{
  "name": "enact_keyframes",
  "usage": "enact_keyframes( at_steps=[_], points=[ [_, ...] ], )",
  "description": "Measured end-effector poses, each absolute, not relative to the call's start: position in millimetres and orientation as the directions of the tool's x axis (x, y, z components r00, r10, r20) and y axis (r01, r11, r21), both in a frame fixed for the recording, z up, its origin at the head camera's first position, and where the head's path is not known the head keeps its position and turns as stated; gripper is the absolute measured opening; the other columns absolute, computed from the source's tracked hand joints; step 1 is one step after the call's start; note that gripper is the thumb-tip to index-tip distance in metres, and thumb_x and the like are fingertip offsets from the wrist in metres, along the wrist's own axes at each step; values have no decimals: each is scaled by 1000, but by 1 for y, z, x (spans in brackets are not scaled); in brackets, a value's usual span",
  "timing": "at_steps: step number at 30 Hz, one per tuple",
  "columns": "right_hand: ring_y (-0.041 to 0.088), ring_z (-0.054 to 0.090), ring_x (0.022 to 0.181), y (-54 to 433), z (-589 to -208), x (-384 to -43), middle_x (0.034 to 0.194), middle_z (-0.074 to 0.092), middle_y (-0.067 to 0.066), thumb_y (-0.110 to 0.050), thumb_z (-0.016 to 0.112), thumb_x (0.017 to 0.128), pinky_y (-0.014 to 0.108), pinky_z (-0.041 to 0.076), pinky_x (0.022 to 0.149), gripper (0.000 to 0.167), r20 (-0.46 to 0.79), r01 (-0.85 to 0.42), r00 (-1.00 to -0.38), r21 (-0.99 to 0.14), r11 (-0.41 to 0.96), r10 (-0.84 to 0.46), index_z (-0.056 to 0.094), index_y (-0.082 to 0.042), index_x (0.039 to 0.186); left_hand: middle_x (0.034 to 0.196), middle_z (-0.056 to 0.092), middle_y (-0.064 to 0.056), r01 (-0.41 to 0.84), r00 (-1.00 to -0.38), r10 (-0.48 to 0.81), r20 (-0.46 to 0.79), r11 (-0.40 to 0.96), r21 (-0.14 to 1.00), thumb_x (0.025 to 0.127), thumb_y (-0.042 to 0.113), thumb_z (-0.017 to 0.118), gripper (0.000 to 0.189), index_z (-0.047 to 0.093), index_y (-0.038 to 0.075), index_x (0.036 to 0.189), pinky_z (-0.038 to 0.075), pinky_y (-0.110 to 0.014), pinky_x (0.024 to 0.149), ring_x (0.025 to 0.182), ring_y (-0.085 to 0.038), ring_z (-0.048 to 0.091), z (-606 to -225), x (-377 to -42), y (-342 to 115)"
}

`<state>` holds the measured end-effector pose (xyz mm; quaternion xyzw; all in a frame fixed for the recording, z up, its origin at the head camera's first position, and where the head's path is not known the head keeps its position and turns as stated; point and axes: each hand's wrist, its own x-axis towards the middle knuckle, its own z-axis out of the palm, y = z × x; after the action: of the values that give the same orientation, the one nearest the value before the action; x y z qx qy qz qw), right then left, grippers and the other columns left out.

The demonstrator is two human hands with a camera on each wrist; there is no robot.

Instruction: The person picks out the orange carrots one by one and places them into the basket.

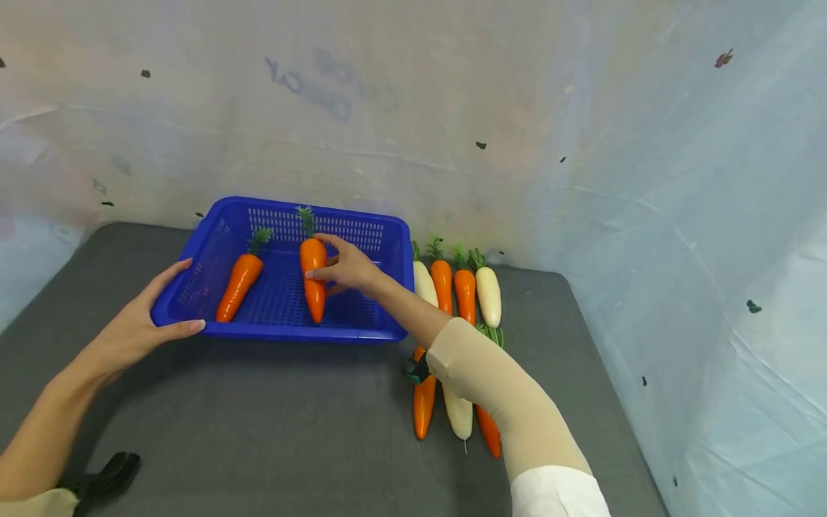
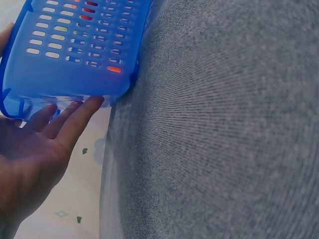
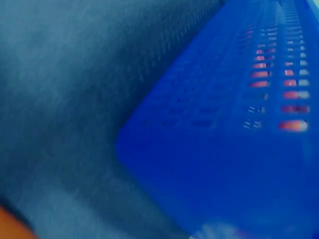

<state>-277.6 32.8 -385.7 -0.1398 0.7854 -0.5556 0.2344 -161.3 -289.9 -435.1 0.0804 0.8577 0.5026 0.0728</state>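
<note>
A blue plastic basket stands on the grey cloth near the wall. My left hand holds its front left corner, thumb on the front rim and fingers along the left side; in the left wrist view those fingers lie against the slotted wall. My right hand reaches over the basket and grips an orange carrot with a green top, its tip pointing toward me. Another carrot lies slanted in the basket's left part. The right wrist view shows the basket's slotted side, but not the hand.
Right of the basket lie white radishes and carrots in a back row. A front row holds another carrot and radish, partly hidden by my right forearm. A sheet-covered wall rises behind the table.
</note>
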Motion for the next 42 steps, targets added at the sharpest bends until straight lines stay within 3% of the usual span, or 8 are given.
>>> enact_keyframes(
  at_steps=[9, 17, 22, 28, 42],
  points=[
    [21, 68, 84, 4, -392, -274, 107, 64, 15, -5, 75, 88, 53, 57, 80, 78, -246, 70, -829, -937, 343, -503, 36, -20, 154, 157, -4, -38, 42, -976, 206, -66, 481, 876, 99, 23, 63, 94, -9, 42, 157, 29, -83, 89, 123, -65, 26, -436, -161, -289],
    [28, 67, 89, -14, -389, -280, 115, 59, 17, 0, 76, 86, 53, 57, 81, 77, -297, 193, -851, -944, 266, -434, 41, -20, 151, 156, -3, -38, 31, -977, 199, -73, 474, 880, 99, 23, 62, 94, -10, 43, 157, 29, -83, 89, 124, -65, 26, -437, -166, -289],
    [27, 67, 85, -23, -393, -279, 110, 58, 13, 1, 76, 85, 52, 58, 79, 76, -330, 230, -842, -935, 269, -428, 43, -19, 150, 156, -3, -38, 37, -977, 200, -68, 477, 878, 99, 23, 62, 93, -9, 43, 157, 29, -83, 89, 123, -65, 27, -437, -165, -290],
    [24, 67, 78, -33, -402, -279, 103, 58, 10, 0, 77, 85, 49, 60, 74, 75, -335, 224, -851, -928, 297, -404, 43, -19, 149, 156, -2, -38, 41, -976, 206, -67, 479, 877, 99, 22, 62, 93, -9, 43, 157, 29, -82, 89, 123, -65, 28, -437, -165, -290],
    [24, 68, 80, -45, -417, -287, 107, 59, 12, 0, 79, 82, 45, 61, 70, 77, -350, 203, -831, -914, 351, -432, 43, -19, 148, 158, -5, -36, 53, -976, 208, -55, 481, 875, 98, 20, 63, 94, -7, 44, 157, 29, -83, 87, 122, -65, 27, -439, -167, -291]
  ],
)
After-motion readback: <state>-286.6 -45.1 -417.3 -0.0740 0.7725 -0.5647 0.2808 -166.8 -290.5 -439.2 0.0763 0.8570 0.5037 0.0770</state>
